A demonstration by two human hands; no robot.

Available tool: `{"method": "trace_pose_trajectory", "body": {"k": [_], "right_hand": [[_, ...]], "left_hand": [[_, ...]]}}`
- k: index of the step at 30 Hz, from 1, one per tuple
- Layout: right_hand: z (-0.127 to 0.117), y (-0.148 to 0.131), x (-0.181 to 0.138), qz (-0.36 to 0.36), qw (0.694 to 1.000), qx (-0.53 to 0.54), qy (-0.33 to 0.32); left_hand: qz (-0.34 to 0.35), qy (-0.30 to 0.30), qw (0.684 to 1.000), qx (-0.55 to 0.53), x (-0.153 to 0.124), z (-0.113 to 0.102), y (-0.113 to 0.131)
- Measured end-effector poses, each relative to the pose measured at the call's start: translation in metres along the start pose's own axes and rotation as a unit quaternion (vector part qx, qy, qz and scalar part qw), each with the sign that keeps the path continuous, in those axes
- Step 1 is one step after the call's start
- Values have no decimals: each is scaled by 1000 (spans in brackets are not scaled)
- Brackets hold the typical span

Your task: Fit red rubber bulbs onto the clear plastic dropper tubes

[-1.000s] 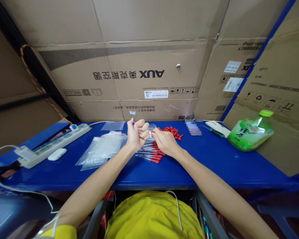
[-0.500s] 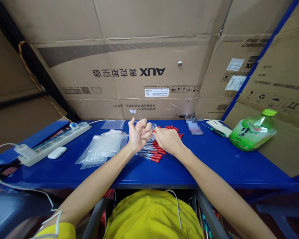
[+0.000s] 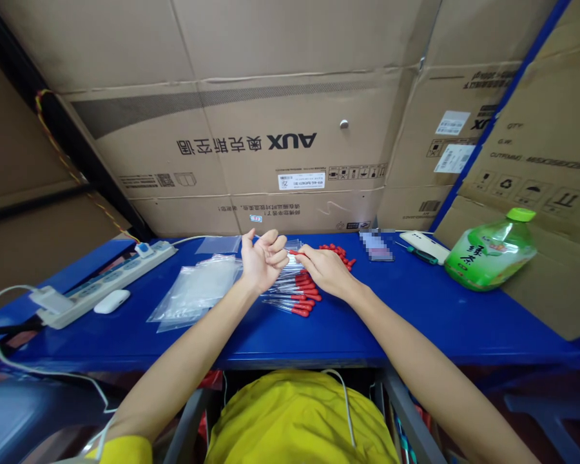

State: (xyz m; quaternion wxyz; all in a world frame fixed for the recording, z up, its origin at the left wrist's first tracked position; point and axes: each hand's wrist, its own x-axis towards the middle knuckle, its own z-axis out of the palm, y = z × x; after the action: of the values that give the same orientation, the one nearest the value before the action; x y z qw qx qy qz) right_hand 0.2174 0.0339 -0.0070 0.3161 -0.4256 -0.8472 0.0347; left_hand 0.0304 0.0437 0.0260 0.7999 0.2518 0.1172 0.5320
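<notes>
My left hand [image 3: 265,259] is turned palm up, its fingers curled around what looks like a thin glass tube, mostly hidden. My right hand [image 3: 329,269] pinches a red rubber dropper bulb [image 3: 297,252] that points toward the left fingers. Whether bulb and tube are joined I cannot make out. Beneath and between both hands lies a row of glass droppers [image 3: 285,303] with red bulbs, their tubes pointing left. Loose red bulbs [image 3: 338,250] are heaped just behind my right hand. Clear zip bags [image 3: 198,290] lie left of my left hand.
On the blue table [image 3: 396,322] a white power strip [image 3: 111,277] and a white earphone case [image 3: 112,301] are at left. A phone [image 3: 377,245], a white device [image 3: 421,246], a green screwdriver [image 3: 428,257] and a green tea bottle [image 3: 493,251] are at right. Cardboard [image 3: 241,116] walls the back.
My hands have drawn slightly apart, the left one moving left. More of the red bulb now shows at my right fingertips.
</notes>
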Motion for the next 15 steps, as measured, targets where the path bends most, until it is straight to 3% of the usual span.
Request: {"method": "trace_pose_trajectory", "body": {"k": [15], "right_hand": [[0,0,-3,-84,996,-8,15]], "left_hand": [[-11,-13,1000,-6,-1,-1,-5]]}}
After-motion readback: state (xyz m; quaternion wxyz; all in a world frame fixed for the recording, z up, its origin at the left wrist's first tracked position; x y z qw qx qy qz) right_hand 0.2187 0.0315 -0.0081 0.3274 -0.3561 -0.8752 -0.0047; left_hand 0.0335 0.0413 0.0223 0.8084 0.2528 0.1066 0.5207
